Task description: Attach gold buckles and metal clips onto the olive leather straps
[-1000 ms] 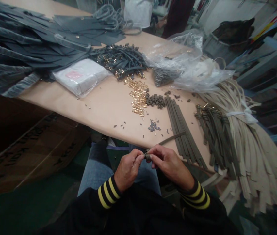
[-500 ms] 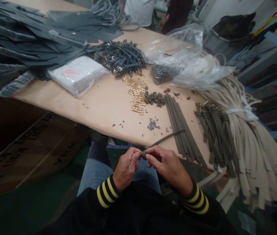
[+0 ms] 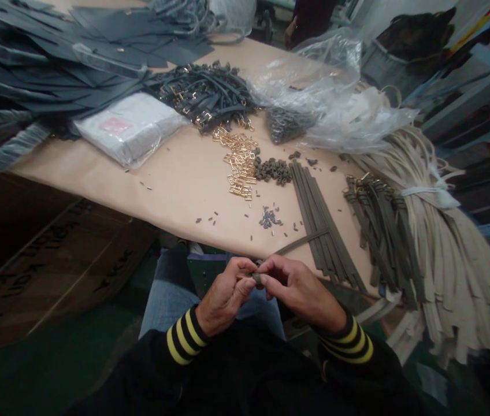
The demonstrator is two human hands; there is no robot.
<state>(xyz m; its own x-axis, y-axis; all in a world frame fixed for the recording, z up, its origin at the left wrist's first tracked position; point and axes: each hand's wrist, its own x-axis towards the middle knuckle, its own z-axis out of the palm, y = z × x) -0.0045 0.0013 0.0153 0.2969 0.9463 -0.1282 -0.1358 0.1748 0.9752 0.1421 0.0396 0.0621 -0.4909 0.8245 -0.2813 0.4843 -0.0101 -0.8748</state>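
Note:
My left hand (image 3: 226, 293) pinches the end of an olive-brown strap (image 3: 299, 244), where a bit of gold metal shows between the fingertips. On the other side of that end, my right hand (image 3: 297, 289) is closed on the strap too, its thumb and index finger meeting my left fingertips. The strap runs up to the right and lies across a row of flat olive-brown strips (image 3: 325, 231). Past my hands are small dark metal pieces (image 3: 270, 218), gold buckles (image 3: 240, 164) and olive-brown loops (image 3: 273, 171).
A wrapped white packet (image 3: 130, 128) and dark straps with gold buckles (image 3: 210, 95) lie on the table (image 3: 175, 190). Clear plastic bags (image 3: 336, 110) sit behind. Beige straps (image 3: 448, 254) hang over the right edge. A person's dark clothing (image 3: 312, 20) shows at the back.
My fingers have shifted slightly around the strap end, and gold metal now shows between them. The view has moved a little.

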